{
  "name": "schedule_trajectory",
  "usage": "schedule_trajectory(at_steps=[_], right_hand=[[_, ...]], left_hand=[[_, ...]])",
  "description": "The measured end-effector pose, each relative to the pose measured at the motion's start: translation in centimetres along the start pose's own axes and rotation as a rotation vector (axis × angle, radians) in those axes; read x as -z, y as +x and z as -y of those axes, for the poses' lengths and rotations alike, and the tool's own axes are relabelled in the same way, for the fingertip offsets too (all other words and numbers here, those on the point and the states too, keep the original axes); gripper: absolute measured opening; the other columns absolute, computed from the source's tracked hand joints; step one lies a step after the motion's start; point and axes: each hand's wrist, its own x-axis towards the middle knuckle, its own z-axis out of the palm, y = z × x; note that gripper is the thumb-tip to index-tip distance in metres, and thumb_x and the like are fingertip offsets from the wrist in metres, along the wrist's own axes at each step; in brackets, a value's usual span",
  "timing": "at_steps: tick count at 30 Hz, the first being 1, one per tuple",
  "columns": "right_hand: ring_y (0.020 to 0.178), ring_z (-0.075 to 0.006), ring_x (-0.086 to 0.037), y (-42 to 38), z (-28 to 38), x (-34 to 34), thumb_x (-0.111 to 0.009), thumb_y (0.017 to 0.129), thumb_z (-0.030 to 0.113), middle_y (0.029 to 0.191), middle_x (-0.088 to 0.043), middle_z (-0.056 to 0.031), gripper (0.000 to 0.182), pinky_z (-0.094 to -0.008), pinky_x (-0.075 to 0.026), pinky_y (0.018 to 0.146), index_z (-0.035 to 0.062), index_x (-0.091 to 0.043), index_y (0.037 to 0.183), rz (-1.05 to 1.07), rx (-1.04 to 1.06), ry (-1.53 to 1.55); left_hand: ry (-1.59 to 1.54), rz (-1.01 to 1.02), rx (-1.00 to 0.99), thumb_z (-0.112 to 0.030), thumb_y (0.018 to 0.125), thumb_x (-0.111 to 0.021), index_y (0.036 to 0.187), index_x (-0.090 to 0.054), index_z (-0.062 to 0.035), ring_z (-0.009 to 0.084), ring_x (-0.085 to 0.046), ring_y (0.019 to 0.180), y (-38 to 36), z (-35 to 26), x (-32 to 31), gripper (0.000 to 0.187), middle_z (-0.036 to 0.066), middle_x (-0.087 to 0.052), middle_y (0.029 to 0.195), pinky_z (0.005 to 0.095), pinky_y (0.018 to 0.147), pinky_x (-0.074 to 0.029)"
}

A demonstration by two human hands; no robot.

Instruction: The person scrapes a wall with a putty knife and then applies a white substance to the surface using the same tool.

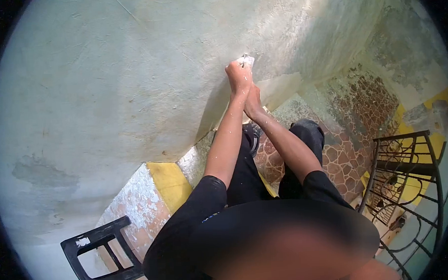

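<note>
A small flat scraper (248,60), whitish with dust, presses its blade against the pale green wall (169,56). My left hand (239,77) is closed round it close to the blade. Just below and behind, my right hand (254,100) is closed too, apparently on the scraper's handle; its fingers are partly hidden by my left hand and wrist. White flecks speckle both hands and forearms. Around the blade the wall surface looks rough and worn, and a paler patch edge runs to the right of my hands.
A black plastic chair (101,255) stands at lower left. A dark metal railing (404,191) rises on the right. Stone-patterned floor (339,157) scattered with pale flakes lies below, with a yellow-painted strip (169,184) near the wall's base. My legs are beneath my arms.
</note>
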Motion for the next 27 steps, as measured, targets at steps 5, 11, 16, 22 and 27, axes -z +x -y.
schedule_trajectory(at_steps=[5, 11, 16, 22, 27], right_hand=[[0.105, -0.05, -0.065, 1.2, 0.7, 2.4, -0.068, 0.088, 0.022, 0.105, -0.069, -0.0312, 0.059, -0.0477, -0.052, 0.085, 0.0001, -0.051, 0.14, -0.066, 0.141, -0.053], [0.095, -0.0504, -0.068, 2.0, 0.7, 4.8, -0.065, 0.091, 0.021, 0.1, -0.069, -0.0325, 0.085, -0.0485, -0.052, 0.08, 0.016, -0.021, 0.164, -0.025, 0.084, -0.174], [0.083, -0.0487, -0.068, 1.2, 0.8, 5.0, -0.059, 0.091, 0.014, 0.093, -0.068, -0.0337, 0.083, -0.0515, -0.052, 0.077, 0.0225, -0.022, 0.164, -0.005, 0.057, -0.138], [0.074, -0.0482, -0.067, 0.1, 0.7, 3.6, -0.053, 0.088, 0.008, 0.083, -0.067, -0.0319, 0.085, -0.0549, -0.052, 0.075, 0.0274, -0.023, 0.164, 0.043, -0.035, -0.198], [0.075, -0.0489, -0.066, 0.1, -0.1, 3.8, -0.054, 0.088, 0.01, 0.079, -0.067, -0.0312, 0.086, -0.0568, -0.052, 0.075, 0.0308, -0.021, 0.164, 0.046, -0.011, -0.208]], left_hand=[[-0.074, -0.078, 0.014, -0.015, 0.091, -0.066, 0.078, -0.069, 0.0078, 0.0231, -0.068, 0.053, 1.2, -1.1, -2.6, 0.026, 0.018, -0.066, 0.059, 0.0423, 0.055, -0.05], [-0.062, -0.046, 0.021, -0.009, 0.088, -0.064, 0.079, -0.068, 0.0081, 0.0288, -0.071, 0.063, 1.0, -1.7, -2.2, 0.02, 0.024, -0.067, 0.067, 0.0463, 0.064, -0.052], [-0.155, -0.038, 0.064, -0.006, 0.086, -0.064, 0.081, -0.07, 0.0082, 0.026, -0.071, 0.062, 0.4, -2.0, -0.8, 0.016, 0.022, -0.069, 0.068, 0.0435, 0.06, -0.052], [-0.226, 0.071, 0.217, -0.006, 0.086, -0.068, 0.085, -0.075, 0.0088, 0.0161, -0.069, 0.059, 0.2, 1.5, -0.2, 0.016, 0.01, -0.072, 0.07, 0.0334, 0.05, -0.056], [-0.173, 0.087, 0.209, -0.01, 0.085, -0.067, 0.082, -0.071, 0.0097, 0.028, -0.072, 0.061, -0.1, 1.1, -0.1, 0.02, 0.022, -0.071, 0.069, 0.0428, 0.06, -0.054]])
